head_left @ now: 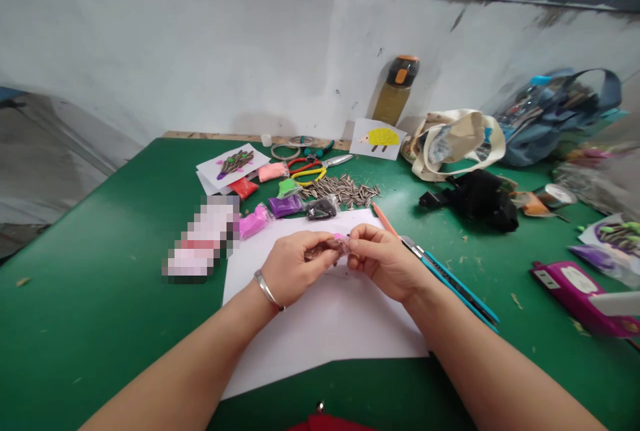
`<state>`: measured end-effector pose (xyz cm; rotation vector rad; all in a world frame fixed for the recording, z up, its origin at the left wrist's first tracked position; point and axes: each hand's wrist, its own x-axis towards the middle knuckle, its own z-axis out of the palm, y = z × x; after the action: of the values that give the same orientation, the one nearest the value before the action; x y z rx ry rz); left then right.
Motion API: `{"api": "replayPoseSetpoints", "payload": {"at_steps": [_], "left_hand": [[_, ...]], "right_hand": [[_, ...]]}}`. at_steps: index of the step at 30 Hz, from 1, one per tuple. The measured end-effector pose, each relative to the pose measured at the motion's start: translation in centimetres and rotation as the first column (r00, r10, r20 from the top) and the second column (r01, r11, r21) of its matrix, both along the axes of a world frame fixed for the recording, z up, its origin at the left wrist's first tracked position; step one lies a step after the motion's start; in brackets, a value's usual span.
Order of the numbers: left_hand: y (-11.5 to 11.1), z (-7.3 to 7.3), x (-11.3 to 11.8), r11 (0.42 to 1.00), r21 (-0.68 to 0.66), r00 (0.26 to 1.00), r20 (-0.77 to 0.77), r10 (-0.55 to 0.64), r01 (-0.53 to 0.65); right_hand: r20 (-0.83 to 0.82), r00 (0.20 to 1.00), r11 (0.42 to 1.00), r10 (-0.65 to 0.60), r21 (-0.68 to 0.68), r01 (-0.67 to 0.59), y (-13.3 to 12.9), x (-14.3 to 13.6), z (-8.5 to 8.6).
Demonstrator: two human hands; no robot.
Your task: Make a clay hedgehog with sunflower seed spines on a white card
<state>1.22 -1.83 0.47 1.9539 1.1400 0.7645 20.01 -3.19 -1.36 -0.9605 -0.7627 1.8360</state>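
Two hands are shown in the head view, brought together over a white paper sheet (325,331) on the green worktop (100,237); a small clear-wrapped brown packet (320,250) is held between them, above the upper part of the sheet. It is gripped by the left hand (293,261) between thumb and fingers, a silver bracelet (267,289) being worn at that wrist; its far end, where a bit of pink is seen, is pinched by the thumb and fingertips of the right hand (380,256).

Beyond the sheet's top edge a black packet (323,208), a purple packet (286,205) and a bright pink packet (254,222) are laid; behind them are placed a green packet (289,187), a red packet (244,187) and a salmon packet (271,171); striped seeds (353,192) are heaped nearby, with scissors (338,161) set just behind. At the left, a card (257,159) bearing a seed-covered figure is seen; a yellow hedgehog drawing (383,137) is propped in front of a bottle (393,103); an orange pencil (384,219) is pointed towards the seeds; a pixelated object (200,244) is left unidentifiable.
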Motion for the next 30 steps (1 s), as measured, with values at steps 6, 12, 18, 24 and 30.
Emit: {"api": "replayPoseSetpoints", "payload": {"at_steps": [6,12,18,24,30], "left_hand": [[-0.01,0.13,0.02,0.998,-0.067,0.998,0.058,0.003,0.001],[0.05,0.21,0.02,0.986,-0.168,0.987,0.159,0.018,0.009],[0.31,0.29,-0.1,0.978,-0.21,0.985,0.171,0.039,-0.002],[0.26,0.31,-0.07,0.964,-0.263,0.974,0.225,0.022,0.039],[0.21,0.32,0.03,0.945,-0.323,0.963,0.265,0.042,0.047]], "right_hand": [[-0.015,0.999,0.999,-0.042,0.022,0.042,-0.05,0.0,-0.09],[0.004,0.997,0.993,-0.078,0.092,0.077,0.18,-0.03,-0.48],[0.0,1.0,0.992,-0.03,0.12,0.03,-0.05,-0.19,0.06],[0.076,0.997,0.983,-0.028,0.183,0.014,-0.18,-0.33,-0.02],[0.208,0.975,0.963,-0.081,0.269,0.022,0.03,-0.35,-0.36]]}}
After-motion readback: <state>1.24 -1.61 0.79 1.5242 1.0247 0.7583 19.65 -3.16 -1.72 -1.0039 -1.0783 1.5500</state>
